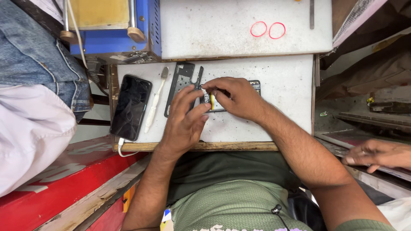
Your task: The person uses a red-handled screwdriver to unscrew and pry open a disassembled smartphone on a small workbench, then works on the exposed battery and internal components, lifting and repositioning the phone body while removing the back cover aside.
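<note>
Pressing opened phone, both hands: left hand, right hand

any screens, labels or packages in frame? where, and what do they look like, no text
Phone: left on the white board, face up, dark rectangular screen, off, white cable at its lower end.
Opened phone: under both hands, mostly hidden; yellow and white patch shows between the fingers.
Blue machine: top left, pale sticker on its lower edge.

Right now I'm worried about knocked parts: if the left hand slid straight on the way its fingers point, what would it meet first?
Probably the right hand, already touching the left hand over the opened phone; depth is uncertain.
</note>
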